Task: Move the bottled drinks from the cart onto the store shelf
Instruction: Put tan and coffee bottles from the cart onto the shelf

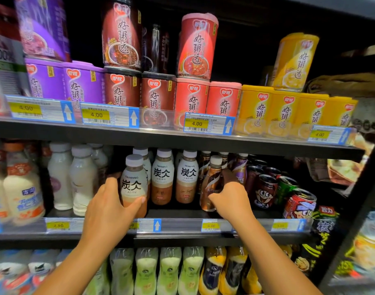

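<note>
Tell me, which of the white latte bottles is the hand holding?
The frontmost latte bottle, leftmost of them. The left hand wraps its lower half, thumb across the front. The two latte bottles to its right stand further back, untouched.

A single wide-angle camera, worn on the person's head, is looking forward and slightly down at a store shelf [182,139] from close range. The shelving is filling nearly the whole frame, its boards bowing and sloping down toward the right edge under the lens distortion. Both forearms are entering from the bottom of the frame, the left hand [110,207] reaching up to left of centre and the right hand [231,201] to right of centre, both at the middle tier. The unit's dark right upright is cutting across the lower right corner.
</note>
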Tool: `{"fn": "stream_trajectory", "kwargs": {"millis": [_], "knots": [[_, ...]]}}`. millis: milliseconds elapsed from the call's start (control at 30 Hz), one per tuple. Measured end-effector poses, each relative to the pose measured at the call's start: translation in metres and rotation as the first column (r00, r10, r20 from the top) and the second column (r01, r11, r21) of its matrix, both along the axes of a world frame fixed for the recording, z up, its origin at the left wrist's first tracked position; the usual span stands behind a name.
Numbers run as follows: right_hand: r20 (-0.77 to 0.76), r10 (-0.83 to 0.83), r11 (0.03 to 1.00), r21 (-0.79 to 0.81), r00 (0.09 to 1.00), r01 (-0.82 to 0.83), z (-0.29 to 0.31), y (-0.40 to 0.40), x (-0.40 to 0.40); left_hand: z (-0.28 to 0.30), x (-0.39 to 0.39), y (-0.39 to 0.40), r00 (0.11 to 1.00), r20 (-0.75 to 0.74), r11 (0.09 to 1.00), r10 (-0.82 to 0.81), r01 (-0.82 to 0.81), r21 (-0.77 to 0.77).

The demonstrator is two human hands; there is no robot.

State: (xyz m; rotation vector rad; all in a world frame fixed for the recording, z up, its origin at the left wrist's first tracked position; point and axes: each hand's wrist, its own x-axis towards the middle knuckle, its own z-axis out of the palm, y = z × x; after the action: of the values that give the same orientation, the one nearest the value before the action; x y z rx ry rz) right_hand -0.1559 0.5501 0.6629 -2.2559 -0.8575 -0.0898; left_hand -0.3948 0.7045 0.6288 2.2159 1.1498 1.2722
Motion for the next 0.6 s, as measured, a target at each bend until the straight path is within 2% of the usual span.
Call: {"fn": "stream_trajectory", "kwargs": {"millis": [133,600], "knots": [[0.011,0.030,0.996,0.083,0.999,-0.031,-0.001,0.011,0.003,0.000,0.000,0.001,1.000,0.006,1.000,-0.010,0.010,0.000],[-0.004,0.042,0.992,0.123,0.999,-0.041,-0.014,0.029,0.022,-0.005,-0.001,0.003,1.000,0.001,1.000,-0.021,0.021,0.017]]}}
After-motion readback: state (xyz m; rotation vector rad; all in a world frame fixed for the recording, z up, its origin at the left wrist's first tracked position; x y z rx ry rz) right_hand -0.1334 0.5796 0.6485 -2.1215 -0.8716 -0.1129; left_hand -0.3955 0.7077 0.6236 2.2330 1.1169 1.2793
